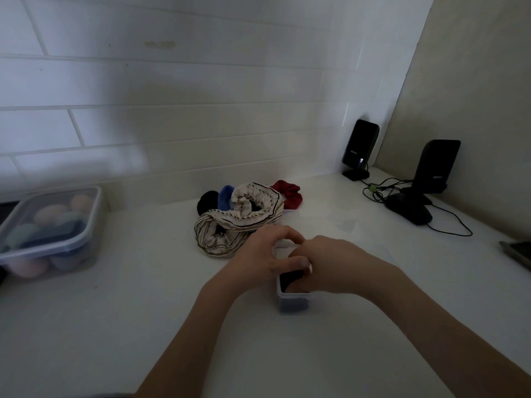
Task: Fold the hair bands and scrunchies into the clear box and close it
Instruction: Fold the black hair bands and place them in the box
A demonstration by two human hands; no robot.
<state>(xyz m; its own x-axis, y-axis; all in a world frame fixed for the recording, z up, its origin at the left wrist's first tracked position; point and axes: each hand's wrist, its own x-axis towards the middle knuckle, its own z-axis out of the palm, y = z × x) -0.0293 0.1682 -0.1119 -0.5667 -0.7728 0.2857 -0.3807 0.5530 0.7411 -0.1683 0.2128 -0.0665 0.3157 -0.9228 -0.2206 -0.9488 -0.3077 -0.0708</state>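
Observation:
A small clear box [293,300] stands open on the white counter, with something black [290,278] inside it. My left hand [264,254] curls around the box's far left rim. My right hand [336,262] reaches over the box from the right, its fingers down on the black item inside. Behind the box lies a pile: a cream striped scrunchie [238,222], a black scrunchie [207,201], a blue one [225,196] and a red one [288,193].
A lidded plastic container [51,231] with pastel sponges sits at the left. Two black devices on stands [359,147] [434,168] with cables [448,222] occupy the back right corner. A tiled wall runs behind the counter. A dark object [517,251] lies at the right edge.

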